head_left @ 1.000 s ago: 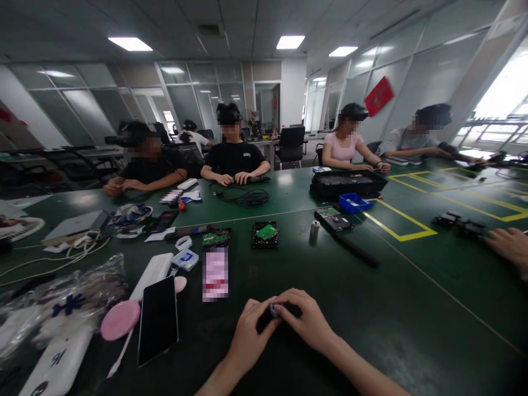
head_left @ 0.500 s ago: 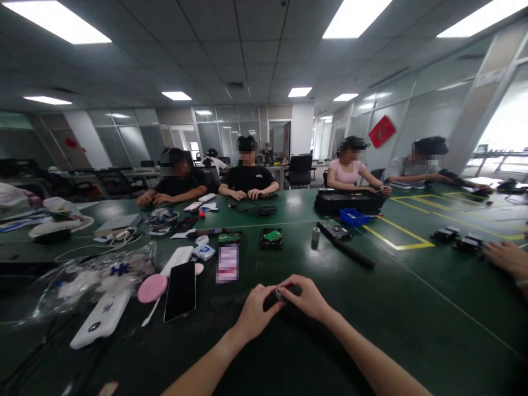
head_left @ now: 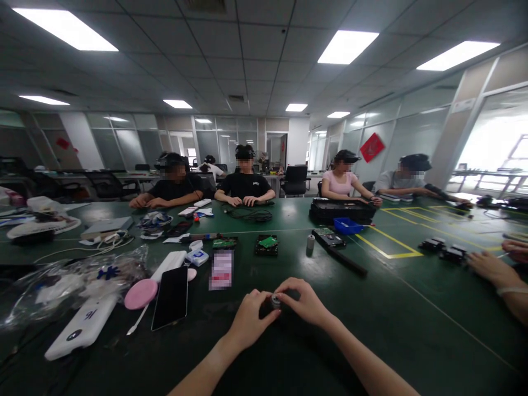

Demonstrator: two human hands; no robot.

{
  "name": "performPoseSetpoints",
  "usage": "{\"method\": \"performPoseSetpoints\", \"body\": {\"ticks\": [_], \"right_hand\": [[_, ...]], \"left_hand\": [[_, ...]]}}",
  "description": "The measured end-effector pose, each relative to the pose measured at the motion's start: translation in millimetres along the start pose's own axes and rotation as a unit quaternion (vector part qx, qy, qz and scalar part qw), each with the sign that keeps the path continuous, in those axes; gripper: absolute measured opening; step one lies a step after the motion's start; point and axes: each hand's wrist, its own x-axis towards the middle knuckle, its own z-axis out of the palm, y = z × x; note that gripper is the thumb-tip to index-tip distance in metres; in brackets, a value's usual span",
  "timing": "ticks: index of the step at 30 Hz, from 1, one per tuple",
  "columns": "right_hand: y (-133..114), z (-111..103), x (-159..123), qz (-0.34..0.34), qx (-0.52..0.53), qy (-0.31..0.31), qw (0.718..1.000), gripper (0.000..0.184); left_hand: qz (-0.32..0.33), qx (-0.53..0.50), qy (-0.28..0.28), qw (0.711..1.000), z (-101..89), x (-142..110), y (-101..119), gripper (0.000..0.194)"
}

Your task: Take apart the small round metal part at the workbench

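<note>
Between my two hands is a small grey metal cylinder (head_left: 276,301) with a darker spot on its top end. My left hand (head_left: 252,319) is closed on its left side, thumb below and fingers behind. From the right, my right hand (head_left: 304,301) pinches at its top, fingers bent over it. Farther out on the green table (head_left: 350,313) stands a similar silver cylinder (head_left: 310,245), upright. A hard drive (head_left: 266,245) with a green circuit board on it lies ahead of my hands. Left of it is a second drive (head_left: 225,242).
To my left lie a black-screened phone (head_left: 170,298), a pink disc (head_left: 141,294), a white power bank (head_left: 81,328) and plastic bags (head_left: 88,278). A black rod (head_left: 347,260), a blue bin (head_left: 347,226) and a black case (head_left: 342,212) are ahead right. A co-worker's hand (head_left: 493,268) is at far right.
My view has tilted up, showing more ceiling. My hands stay together around the cylinder, with the right fingers shifting slightly at its top.
</note>
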Motion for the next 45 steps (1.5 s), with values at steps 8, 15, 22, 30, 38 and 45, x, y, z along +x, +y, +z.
{"method": "performPoseSetpoints", "body": {"ticks": [8, 15, 22, 30, 38, 45], "right_hand": [[-1, 2, -1, 0.004, 0.021, 0.015, 1.0, 0.015], [22, -19, -2, 0.006, -0.078, -0.007, 0.997, 0.015], [51, -29, -20, 0.057, -0.153, -0.088, 0.983, 0.016], [42, -26, -22, 0.084, -0.176, -0.059, 0.979, 0.014], [5, -5, -7, 0.005, -0.195, 0.046, 0.98, 0.01], [-8, -23, 20, -0.067, -0.185, -0.084, 0.977, 0.008]], "left_hand": [[0.005, 0.016, 0.0, 1.0, 1.0, -3, -3, 0.03], [0.009, -0.002, 0.0, 1.0, -0.5, -3, -4, 0.031], [0.014, -0.02, 0.005, 1.0, 1.8, -2, -8, 0.037], [0.005, -0.029, -0.01, 1.0, 2.3, -1, -8, 0.041], [0.014, -0.021, -0.01, 1.0, 2.1, -2, -6, 0.035], [0.011, -0.005, -0.012, 1.0, 0.9, -2, -6, 0.035]]}}
